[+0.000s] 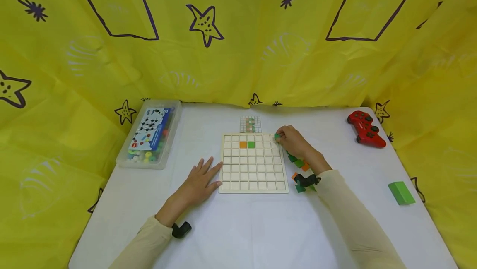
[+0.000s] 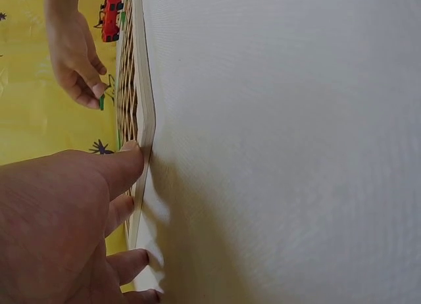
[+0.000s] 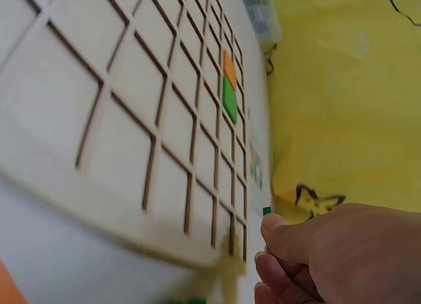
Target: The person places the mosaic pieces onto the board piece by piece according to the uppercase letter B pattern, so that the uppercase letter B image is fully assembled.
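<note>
A dark green square tile (image 1: 277, 136) is pinched between the thumb and fingers of my right hand (image 1: 294, 142), over the upper right corner of the wooden grid board (image 1: 253, 191). In the right wrist view, only a small end of the tile pokes out past the thumb. My left hand (image 1: 196, 184) lies with spread fingers at the board's left edge; in the left wrist view its thumb touches the rim. An orange tile (image 1: 243, 145) and a lighter green tile (image 1: 251, 145) sit side by side in the second row of cells.
Several loose green and orange tiles (image 1: 299, 163) lie right of the board, partly under my right wrist. A small patterned grid card (image 1: 250, 124) lies behind it. A clear box (image 1: 149, 134) stands left; a red game controller (image 1: 366, 129) and green block (image 1: 401, 193) are right.
</note>
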### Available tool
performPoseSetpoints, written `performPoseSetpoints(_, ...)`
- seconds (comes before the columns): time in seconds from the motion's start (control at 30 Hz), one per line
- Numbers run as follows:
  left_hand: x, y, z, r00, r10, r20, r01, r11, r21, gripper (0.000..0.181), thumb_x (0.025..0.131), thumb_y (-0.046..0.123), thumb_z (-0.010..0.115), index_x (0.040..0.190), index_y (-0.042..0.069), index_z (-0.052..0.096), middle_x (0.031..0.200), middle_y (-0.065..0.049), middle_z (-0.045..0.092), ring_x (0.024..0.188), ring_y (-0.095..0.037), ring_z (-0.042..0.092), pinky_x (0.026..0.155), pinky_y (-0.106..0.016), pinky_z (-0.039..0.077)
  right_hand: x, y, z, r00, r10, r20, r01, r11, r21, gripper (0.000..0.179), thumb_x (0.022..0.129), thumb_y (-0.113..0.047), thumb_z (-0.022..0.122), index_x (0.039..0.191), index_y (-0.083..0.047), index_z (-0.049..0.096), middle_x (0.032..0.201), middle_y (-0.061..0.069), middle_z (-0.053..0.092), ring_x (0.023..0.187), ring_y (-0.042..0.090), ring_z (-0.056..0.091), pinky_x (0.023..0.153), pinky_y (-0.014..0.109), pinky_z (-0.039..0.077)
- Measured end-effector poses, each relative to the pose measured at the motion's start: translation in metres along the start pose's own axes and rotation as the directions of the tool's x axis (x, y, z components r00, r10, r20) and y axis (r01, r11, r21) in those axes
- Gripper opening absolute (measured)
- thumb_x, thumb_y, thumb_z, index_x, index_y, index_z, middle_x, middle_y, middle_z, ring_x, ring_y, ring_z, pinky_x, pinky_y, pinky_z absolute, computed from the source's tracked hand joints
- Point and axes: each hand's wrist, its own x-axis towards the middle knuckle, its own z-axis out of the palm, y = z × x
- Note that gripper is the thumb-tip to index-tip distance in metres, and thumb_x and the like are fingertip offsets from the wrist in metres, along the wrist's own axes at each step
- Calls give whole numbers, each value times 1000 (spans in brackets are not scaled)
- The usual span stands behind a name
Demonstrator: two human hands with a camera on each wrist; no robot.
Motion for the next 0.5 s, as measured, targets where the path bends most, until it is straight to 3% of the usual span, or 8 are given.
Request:
performPoseSetpoints(0.33,0,0,1,1000,4,-13,-4,1000,-7,65,109,41,58,167,20,36,175,-19,20,161,-49,11,127,-68,14,9,-23,33,995,-70,77,74,996,-51,26,111,-10,53,132,6,55,131,23,52,122,36,56,107,48,50)
performPoseSetpoints(0.5,-1,1,0,1000,-2,-8,2,1000,-3,65,109,40,58,167,19,36,175,-19,21,161,-49,11,127,-68,14,11,-29,43,992,-97,75,104,989,-105,27,111,-11,53,131,6,57,130,24,54,122,37,57,106,49,50)
